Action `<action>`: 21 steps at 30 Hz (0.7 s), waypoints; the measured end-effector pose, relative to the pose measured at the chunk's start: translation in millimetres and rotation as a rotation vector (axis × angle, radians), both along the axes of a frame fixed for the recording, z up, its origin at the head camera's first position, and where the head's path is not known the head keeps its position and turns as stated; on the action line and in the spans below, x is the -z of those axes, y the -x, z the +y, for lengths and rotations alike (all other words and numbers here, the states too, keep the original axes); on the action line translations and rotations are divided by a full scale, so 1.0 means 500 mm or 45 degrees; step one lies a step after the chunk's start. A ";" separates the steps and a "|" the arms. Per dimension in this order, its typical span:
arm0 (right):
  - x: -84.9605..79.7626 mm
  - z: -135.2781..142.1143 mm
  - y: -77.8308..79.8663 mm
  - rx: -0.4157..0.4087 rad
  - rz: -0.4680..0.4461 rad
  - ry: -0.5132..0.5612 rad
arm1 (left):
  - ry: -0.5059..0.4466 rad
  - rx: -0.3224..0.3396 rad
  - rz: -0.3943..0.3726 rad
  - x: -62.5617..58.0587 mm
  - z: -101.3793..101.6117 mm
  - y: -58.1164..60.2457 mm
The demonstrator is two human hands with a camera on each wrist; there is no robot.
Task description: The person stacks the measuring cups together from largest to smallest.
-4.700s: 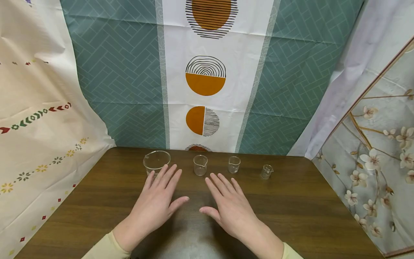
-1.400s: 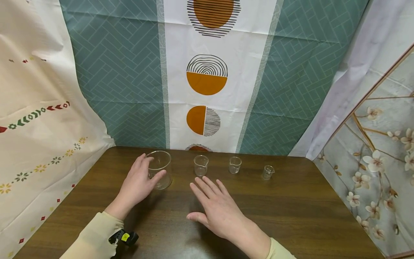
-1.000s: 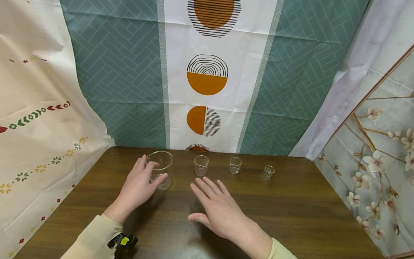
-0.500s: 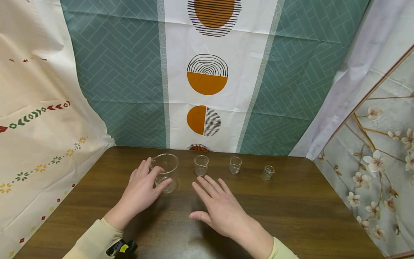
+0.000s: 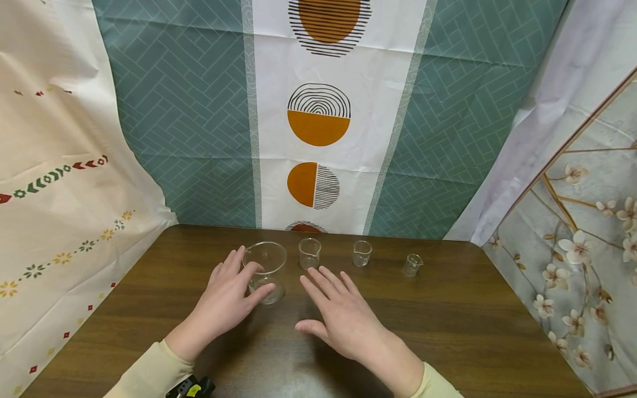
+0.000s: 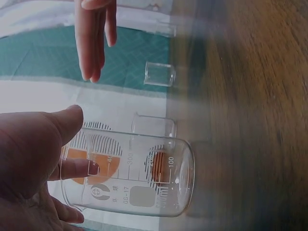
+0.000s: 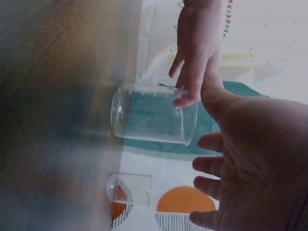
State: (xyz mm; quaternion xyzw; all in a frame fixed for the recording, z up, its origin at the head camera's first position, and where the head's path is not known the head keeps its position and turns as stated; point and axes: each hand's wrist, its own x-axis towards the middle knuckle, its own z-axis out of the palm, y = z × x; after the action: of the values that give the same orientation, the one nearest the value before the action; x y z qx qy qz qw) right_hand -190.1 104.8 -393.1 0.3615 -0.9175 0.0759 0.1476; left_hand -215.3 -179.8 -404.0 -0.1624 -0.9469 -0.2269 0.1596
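My left hand [image 5: 226, 298] is spread around a large clear glass beaker [image 5: 277, 281], thumb on its near side and fingers along its left and far side, near the rim. In the left wrist view the beaker [image 6: 144, 192] shows white graduations, and a fingertip is seen through the glass. The beaker stands upright. My right hand [image 5: 348, 320] is held out over the table with straight, spread fingers and nothing in it. Its fingertips overlap the base of a smaller beaker [image 5: 309, 254] in the head view.
To the right stand another small beaker [image 5: 361, 254] and a tiny beaker [image 5: 412, 265], in a row at the back of the brown wooden table [image 5: 448, 331]. A patterned cloth [image 5: 199, 138] hangs behind the table's far edge.
My left hand has reached the large beaker and shifted it right and slightly nearer, towards the smaller beaker. My right hand has moved only a little and stays spread.
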 end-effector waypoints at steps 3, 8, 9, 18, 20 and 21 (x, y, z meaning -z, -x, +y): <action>-0.001 0.002 0.002 0.005 -0.003 0.002 | -0.004 0.015 0.002 -0.001 0.006 -0.004; -0.005 0.005 0.004 0.018 -0.010 0.005 | -0.004 0.050 -0.006 -0.002 0.016 -0.012; -0.006 0.006 0.005 0.020 -0.013 0.005 | -0.004 0.059 -0.007 -0.003 0.019 -0.014; -0.013 0.011 0.008 0.039 -0.041 0.013 | -0.037 0.129 -0.044 -0.004 0.035 -0.025; -0.014 0.011 0.009 0.040 -0.048 0.021 | -0.063 0.144 -0.064 -0.005 0.035 -0.024; -0.014 0.011 0.010 0.041 -0.049 0.025 | -0.080 0.153 -0.070 -0.007 0.035 -0.024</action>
State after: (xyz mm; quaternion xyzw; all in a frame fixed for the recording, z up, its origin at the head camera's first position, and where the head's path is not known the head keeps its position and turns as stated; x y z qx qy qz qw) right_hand -194.9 110.4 -386.3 0.3436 -0.9251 0.0894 0.1346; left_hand -203.4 -162.2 -400.4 -0.2076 -0.9319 -0.2700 0.1247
